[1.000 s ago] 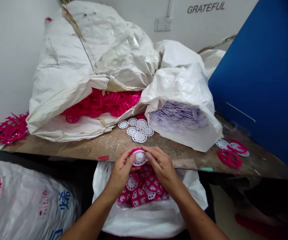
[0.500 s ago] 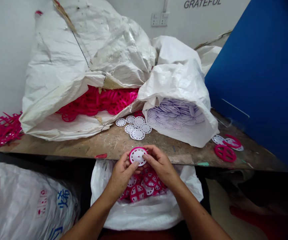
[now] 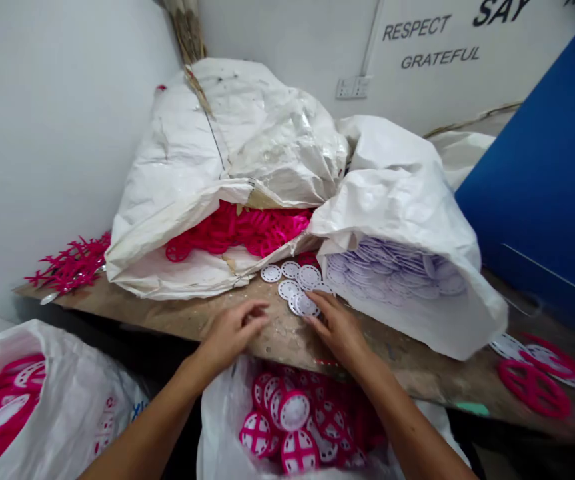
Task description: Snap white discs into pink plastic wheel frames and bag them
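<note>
My right hand [image 3: 340, 327] reaches over the bench with its thumb and forefinger apart, touching the near edge of a white slotted disc [image 3: 307, 305]. That disc lies on a small group of similar white discs [image 3: 287, 288]. My left hand [image 3: 234, 328] hovers above the bench's front edge, fingers half curled and apart, with nothing in it. Below both hands, an open white sack [image 3: 222, 427] holds many pink rings joined with white discs [image 3: 294, 410].
Behind, one sack [image 3: 167, 167] spills pink rings [image 3: 237, 227]; another [image 3: 397, 200] holds white discs [image 3: 392, 267]. Pink sprue-like pieces [image 3: 74, 267] lie at the bench's left. Loose rings [image 3: 532, 388] and discs lie right, beside a blue panel [image 3: 542, 200]. A filled sack [image 3: 77, 380] stands lower left.
The pink ring with its white disc is out of my hands. Both hands have parted and moved forward over the bench, the right one to the loose white discs. The view has shifted.
</note>
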`<state>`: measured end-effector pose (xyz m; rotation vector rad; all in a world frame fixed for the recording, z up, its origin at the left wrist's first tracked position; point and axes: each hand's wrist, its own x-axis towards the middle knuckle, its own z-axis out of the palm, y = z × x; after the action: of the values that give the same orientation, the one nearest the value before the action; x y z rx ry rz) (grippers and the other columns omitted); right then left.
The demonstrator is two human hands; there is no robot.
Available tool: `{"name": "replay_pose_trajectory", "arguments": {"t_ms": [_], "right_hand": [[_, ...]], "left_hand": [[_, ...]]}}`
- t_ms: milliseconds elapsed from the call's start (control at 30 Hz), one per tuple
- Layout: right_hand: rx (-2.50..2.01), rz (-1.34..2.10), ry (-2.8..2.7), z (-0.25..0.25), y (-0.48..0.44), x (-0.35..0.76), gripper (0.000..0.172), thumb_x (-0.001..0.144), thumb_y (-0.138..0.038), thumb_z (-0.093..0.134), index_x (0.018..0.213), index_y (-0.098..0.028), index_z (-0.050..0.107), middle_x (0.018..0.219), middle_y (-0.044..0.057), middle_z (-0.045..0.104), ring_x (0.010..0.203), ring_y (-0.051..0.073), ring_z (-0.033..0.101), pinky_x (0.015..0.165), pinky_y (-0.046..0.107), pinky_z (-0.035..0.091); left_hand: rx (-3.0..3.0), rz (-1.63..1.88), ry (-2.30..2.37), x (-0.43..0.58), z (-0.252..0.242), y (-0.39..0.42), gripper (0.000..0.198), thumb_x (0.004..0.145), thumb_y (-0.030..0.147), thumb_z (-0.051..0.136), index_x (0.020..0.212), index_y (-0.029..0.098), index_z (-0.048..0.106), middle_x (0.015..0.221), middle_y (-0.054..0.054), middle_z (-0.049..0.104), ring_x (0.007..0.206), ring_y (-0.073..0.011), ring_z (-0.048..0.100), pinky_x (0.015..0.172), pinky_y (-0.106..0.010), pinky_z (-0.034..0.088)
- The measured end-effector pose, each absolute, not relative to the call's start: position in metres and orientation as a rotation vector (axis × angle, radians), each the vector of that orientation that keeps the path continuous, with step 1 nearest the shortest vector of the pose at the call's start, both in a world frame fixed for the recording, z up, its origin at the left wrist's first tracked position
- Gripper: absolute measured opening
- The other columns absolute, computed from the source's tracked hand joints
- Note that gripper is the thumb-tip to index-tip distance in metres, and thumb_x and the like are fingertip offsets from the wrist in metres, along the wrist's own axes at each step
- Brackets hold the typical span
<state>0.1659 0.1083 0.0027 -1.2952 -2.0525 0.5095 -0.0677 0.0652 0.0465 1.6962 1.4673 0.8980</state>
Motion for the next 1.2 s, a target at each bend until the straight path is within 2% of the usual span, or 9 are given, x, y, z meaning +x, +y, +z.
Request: {"name": "replay_pose_trajectory", "arguments": {"t_ms": [200,300,400,500,600,700,867,1033,1200], "right_hand": [[-1.301,0.294,-2.183,-0.033,0.127,0.16,0.034,0.085,-0.026,0.053,0.117,-0.02,0.062,0.124,0.011,0.06,0.11,0.026,0.059,0.091,0.041,0.049],[-1.274,0.262,-2.197,-0.035,0.128,0.163,0.035,0.086,-0.027,0.052,0.118,-0.021,0.062,0.123,0.01,0.061,0.108,0.025,0.06,0.089,0.038,0.05],[-1.264,0.254,-2.175,-0.033,0.128,0.163,0.034,0.087,-0.029,0.049,0.118,-0.021,0.062,0.122,0.01,0.062,0.106,0.024,0.061,0.087,0.036,0.05],[-1.259,0.258,-2.095,-0.029,0.127,0.162,0.031,0.09,-0.029,0.042,0.112,-0.019,0.062,0.109,0.01,0.068,0.097,0.023,0.064,0.081,0.034,0.049],[-1.355,0.304,-1.948,-0.02,0.123,0.163,0.027,0.09,-0.031,0.04,0.096,-0.018,0.063,0.083,0.007,0.069,0.076,0.022,0.063,0.068,0.031,0.045],[-1.357,0.51,-1.692,-0.008,0.117,0.164,0.021,0.087,-0.037,0.046,0.083,-0.019,0.057,0.069,0.001,0.059,0.064,0.017,0.054,0.061,0.027,0.039],[-1.297,0.915,-1.373,0.006,0.094,0.167,0.024,0.088,-0.043,0.042,0.078,-0.022,0.045,0.051,-0.007,0.04,0.044,0.01,0.04,0.046,0.022,0.032],[-1.092,1.505,-1.31,0.026,0.052,0.179,0.025,0.085,-0.045,0.052,0.079,-0.022,0.045,0.057,-0.008,0.048,0.039,0.006,0.04,0.041,0.02,0.028],[-1.018,1.508,-1.013,0.027,0.033,0.202,0.023,0.083,-0.042,0.057,0.083,-0.02,0.049,0.07,-0.005,0.054,0.041,0.003,0.036,0.04,0.019,0.025]], "left_hand": [[1.771,1.231,1.785,-0.08,0.038,0.188,0.026,0.082,0.023,0.053,0.105,0.017,0.064,0.102,-0.008,0.069,0.092,-0.02,0.063,0.085,-0.031,0.046],[1.77,1.24,1.842,-0.073,0.024,0.227,0.035,0.079,0.02,0.057,0.113,0.016,0.061,0.105,-0.009,0.068,0.093,-0.0206,0.062,0.085,-0.032,0.046],[1.788,1.241,1.876,-0.066,0.015,0.239,0.04,0.076,0.019,0.06,0.116,0.015,0.059,0.095,-0.008,0.069,0.085,-0.0202,0.062,0.079,-0.031,0.046],[1.839,1.261,1.88,-0.067,0.019,0.225,0.026,0.076,0.021,0.061,0.101,0.015,0.065,0.084,-0.005,0.067,0.077,-0.018,0.061,0.073,-0.028,0.046],[1.895,1.31,1.866,-0.073,0.03,0.189,0.018,0.081,0.026,0.058,0.094,0.016,0.065,0.087,-0.003,0.062,0.078,-0.0158,0.058,0.074,-0.027,0.045],[2.046,1.291,1.811,-0.074,0.035,0.139,0.018,0.084,0.025,0.054,0.098,0.018,0.063,0.093,-0.003,0.059,0.082,-0.0153,0.057,0.078,-0.027,0.045],[2.586,0.987,1.535,-0.055,0.019,0.061,0.018,0.087,0.017,0.049,0.097,0.018,0.065,0.098,-0.006,0.057,0.086,-0.0161,0.057,0.074,-0.026,0.046],[2.684,0.997,1.417,-0.026,0.01,0.017,0.019,0.089,0.017,0.049,0.097,0.016,0.065,0.095,-0.008,0.058,0.084,-0.0167,0.058,0.071,-0.026,0.048],[2.681,1.053,1.363,-0.005,0.011,0.005,0.017,0.088,0.016,0.05,0.091,0.016,0.067,0.088,-0.007,0.058,0.076,-0.0154,0.056,0.067,-0.026,0.048]]}}
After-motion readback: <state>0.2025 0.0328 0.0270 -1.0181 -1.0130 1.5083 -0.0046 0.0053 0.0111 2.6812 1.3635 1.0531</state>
